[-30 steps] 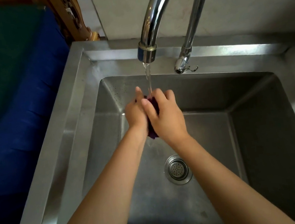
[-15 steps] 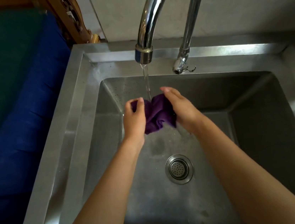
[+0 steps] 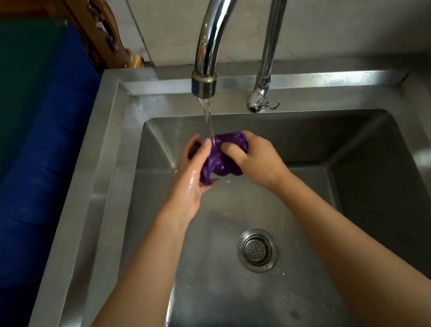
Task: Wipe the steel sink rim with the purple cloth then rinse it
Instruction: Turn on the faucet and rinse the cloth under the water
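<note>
The purple cloth [image 3: 218, 163] is bunched and wet, held over the basin between both hands. My left hand [image 3: 193, 177] grips its left side, palm turned inward and glistening with water. My right hand [image 3: 256, 159] clutches its right side from above. A thin stream of water [image 3: 208, 120] falls from the chrome tap spout [image 3: 204, 84] straight onto the cloth. The steel sink rim [image 3: 98, 194] frames the basin on the left, back and right.
The tap's second chrome pipe [image 3: 266, 81] rises from the back rim. A round drain strainer [image 3: 257, 250] sits in the basin floor. A blue and green cloth surface [image 3: 18, 160] lies left of the sink, with carved wood [image 3: 103, 35] behind it.
A second ago my hands were pressed together around the cloth. They then parted and spread it under the stream, and now they are closing in and scrunching it again.
</note>
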`<act>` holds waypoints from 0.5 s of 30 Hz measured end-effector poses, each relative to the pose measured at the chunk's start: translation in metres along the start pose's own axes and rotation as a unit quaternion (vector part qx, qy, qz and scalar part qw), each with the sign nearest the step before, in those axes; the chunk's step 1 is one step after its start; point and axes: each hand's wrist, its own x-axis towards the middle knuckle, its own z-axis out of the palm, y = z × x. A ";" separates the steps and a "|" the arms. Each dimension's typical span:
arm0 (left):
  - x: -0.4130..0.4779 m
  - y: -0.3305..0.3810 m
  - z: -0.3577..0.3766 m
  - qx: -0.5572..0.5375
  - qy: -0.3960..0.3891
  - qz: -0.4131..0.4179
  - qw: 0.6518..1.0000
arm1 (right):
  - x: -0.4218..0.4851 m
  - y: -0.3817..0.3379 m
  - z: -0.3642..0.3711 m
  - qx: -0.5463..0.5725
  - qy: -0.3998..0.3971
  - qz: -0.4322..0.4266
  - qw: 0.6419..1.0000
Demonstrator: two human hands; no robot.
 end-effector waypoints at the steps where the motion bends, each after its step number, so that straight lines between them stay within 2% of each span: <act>1: 0.000 -0.002 0.003 0.019 0.011 -0.006 1.000 | -0.002 -0.005 0.004 0.007 0.001 0.006 1.000; 6: 0.003 0.003 0.012 0.039 0.159 0.039 0.986 | -0.004 -0.009 0.016 -0.012 -0.013 0.021 1.000; 8: 0.005 0.002 0.016 0.029 0.170 0.032 0.985 | -0.008 -0.010 0.016 0.023 -0.007 -0.018 1.000; 10: 0.010 0.002 0.019 0.013 0.169 0.009 0.986 | -0.020 -0.016 0.021 0.007 0.015 -0.076 0.997; 13: 0.017 -0.001 0.023 -0.044 0.113 -0.011 0.993 | -0.029 -0.023 0.031 -0.140 0.096 -0.110 0.979; 15: 0.015 -0.008 0.026 -0.067 0.109 -0.008 0.992 | -0.021 -0.025 0.030 -0.205 0.138 -0.119 0.962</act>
